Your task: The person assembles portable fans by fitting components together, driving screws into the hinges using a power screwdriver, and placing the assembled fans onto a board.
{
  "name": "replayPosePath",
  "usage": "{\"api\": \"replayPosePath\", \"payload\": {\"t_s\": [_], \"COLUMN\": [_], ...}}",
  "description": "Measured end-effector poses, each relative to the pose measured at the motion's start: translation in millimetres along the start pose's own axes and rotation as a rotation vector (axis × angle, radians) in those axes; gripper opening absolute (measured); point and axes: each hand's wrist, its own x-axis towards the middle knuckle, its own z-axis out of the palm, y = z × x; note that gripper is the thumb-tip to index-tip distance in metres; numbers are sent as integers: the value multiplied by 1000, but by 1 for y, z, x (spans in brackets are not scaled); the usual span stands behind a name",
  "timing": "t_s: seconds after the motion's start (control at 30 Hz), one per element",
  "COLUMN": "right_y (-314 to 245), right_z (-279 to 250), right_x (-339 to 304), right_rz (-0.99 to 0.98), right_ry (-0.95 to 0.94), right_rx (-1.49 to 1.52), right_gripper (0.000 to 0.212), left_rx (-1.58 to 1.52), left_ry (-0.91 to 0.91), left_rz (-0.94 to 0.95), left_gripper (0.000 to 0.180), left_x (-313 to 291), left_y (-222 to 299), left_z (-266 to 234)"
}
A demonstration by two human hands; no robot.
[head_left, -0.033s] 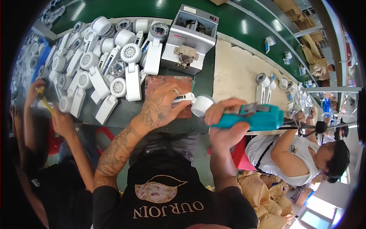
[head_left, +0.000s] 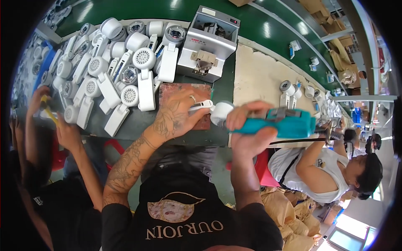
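My left hand (head_left: 178,113) is closed on the slim handle of a white handheld fan (head_left: 222,113), pressed down over a worn reddish board (head_left: 172,88). The fan's round head points right, toward my right hand (head_left: 249,134). That hand is wrapped round a teal electric screwdriver (head_left: 289,124), held almost level with its front end at the fan head. Whether the bit touches a screw is hidden by my fingers and by blur.
A heap of white handheld fans (head_left: 98,67) covers the bench's left side. Behind the board stands a grey metal machine (head_left: 208,44). Beige sheeting (head_left: 255,71) lies to the right. Co-workers sit on both sides; the left one holds a yellow tool (head_left: 50,113).
My right hand and the screwdriver have shifted slightly up and to the right. My left hand and the fan stay almost in place.
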Motion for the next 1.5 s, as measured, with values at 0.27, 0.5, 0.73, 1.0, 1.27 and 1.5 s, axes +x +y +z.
{"api": "replayPosePath", "payload": {"t_s": [0.27,0.5,0.73,1.0,1.27,1.5], "right_y": [33,72,60,34,53,64], "right_z": [51,56,56,30,21,17], "right_x": [92,117,102,70,62,61], "right_rz": [-175,-283,-134,-64,-43,-78], "right_ry": [-55,-142,-109,-75,-83,-93], "right_rx": [-83,-300,-298,-228,-233,-150], "right_gripper": [50,43,41,51,57,46], "left_rx": [115,76,82,76,69,125], "left_ry": [-33,-17,-73,-65,-85,-98], "left_rz": [-26,-16,-48,-49,-67,-85], "left_gripper": [21,23,22,23,24,25], "left_x": [5,7,8,9,7,10], "left_y": [-19,-16,-19,-16,-20,-15], "left_z": [-3,-5,-6,-4,1,-3]}}
